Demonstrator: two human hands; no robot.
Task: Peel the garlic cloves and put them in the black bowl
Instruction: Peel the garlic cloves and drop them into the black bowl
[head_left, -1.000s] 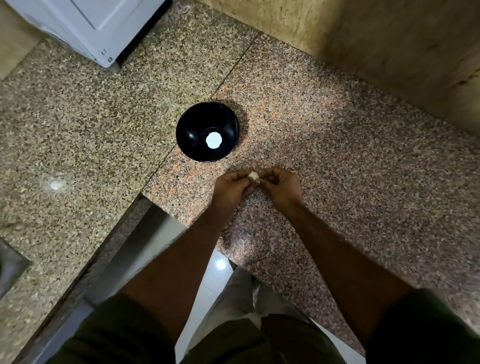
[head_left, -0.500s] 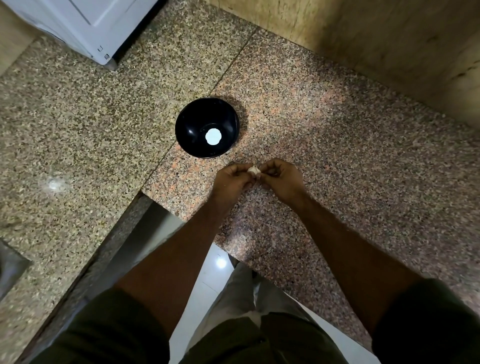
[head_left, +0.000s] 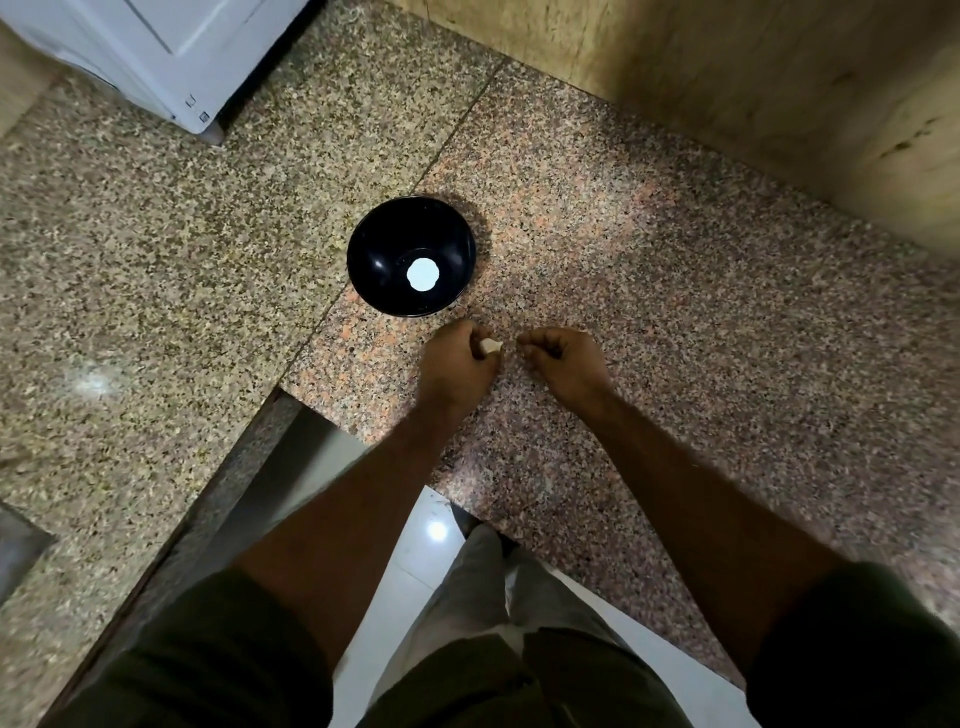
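Garlic clove (head_left: 489, 345) being pinched in left hand (head_left: 457, 364) grip, just near side of black bowl (head_left: 410, 257) on granite bench (head_left: 675, 291). Right hand (head_left: 563, 364) being kept curled beside; contents cannot be told.

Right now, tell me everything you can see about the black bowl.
The black bowl is round and glossy, maybe plastic or glazed, standing upright and open on the speckled stone counter, just beyond the left hand. A bright white round patch at its bottom looks like a reflected light. No garlic shows inside. Nothing touches it but the counter; it casts a soft shadow to its right.
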